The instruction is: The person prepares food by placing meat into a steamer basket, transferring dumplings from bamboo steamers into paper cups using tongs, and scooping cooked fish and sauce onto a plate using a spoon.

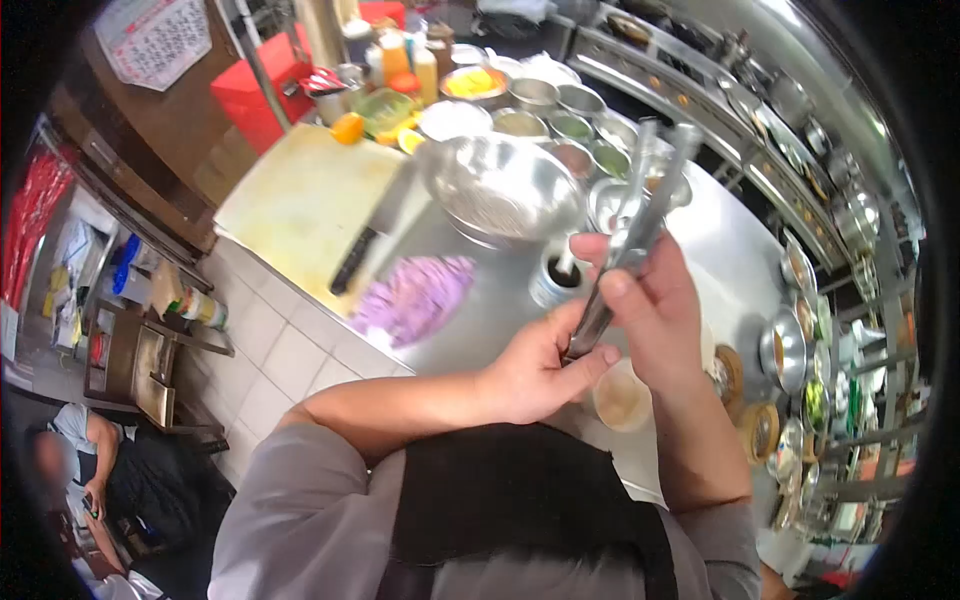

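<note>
Metal tongs (630, 238) point up and away from me, held in both hands above the steel table. My left hand (545, 365) is wrapped round their lower end. My right hand (650, 300) grips them higher up, with thumb and fingers on the arms. Just beyond lies a large steel bowl (500, 190). A small container with dark contents (562, 275) stands beside the tongs. Below my hands is a round tub (621, 398), partly hidden by my right hand. To the left are a crumpled purple cloth (418, 298) and a black-handled knife (375, 232).
A cutting board (305, 210) lies at the left table edge. Small steel containers (535, 95), squeeze bottles (394, 58) and a red box (262, 92) stand at the back. Stoves are beyond, bowls along the right. A person (140, 470) sits at the lower left.
</note>
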Demonstrator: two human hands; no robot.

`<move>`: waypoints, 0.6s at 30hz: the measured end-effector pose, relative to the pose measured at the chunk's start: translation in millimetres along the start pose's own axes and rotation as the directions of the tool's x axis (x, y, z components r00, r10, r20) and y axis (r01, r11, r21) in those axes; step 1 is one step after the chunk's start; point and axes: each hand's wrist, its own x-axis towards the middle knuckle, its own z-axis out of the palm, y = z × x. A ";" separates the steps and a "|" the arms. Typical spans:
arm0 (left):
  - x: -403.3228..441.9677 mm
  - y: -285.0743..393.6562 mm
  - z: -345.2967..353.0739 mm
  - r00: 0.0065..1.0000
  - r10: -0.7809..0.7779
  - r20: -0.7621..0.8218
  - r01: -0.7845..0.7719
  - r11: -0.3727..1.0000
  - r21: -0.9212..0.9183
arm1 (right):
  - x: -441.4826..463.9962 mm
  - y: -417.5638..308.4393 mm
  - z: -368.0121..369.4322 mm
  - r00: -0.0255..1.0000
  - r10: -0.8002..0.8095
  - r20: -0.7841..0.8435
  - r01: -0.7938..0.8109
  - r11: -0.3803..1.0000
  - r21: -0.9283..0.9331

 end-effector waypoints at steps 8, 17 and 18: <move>65.0 91.4 -244.8 0.700 0.269 -0.661 -0.146 0.961 0.236 | 12.5 8.6 -1.5 0.993 0.047 -0.106 -0.073 0.962 -0.263; 160.8 179.5 -519.1 0.212 0.228 -0.950 -0.059 0.974 0.220 | -42.4 7.9 -31.1 0.911 0.106 -0.398 -0.263 0.893 -0.364; 168.0 189.5 -528.2 0.213 0.199 -0.957 -0.106 0.978 0.179 | -44.1 3.1 -28.9 0.893 0.110 -0.437 -0.287 0.886 -0.364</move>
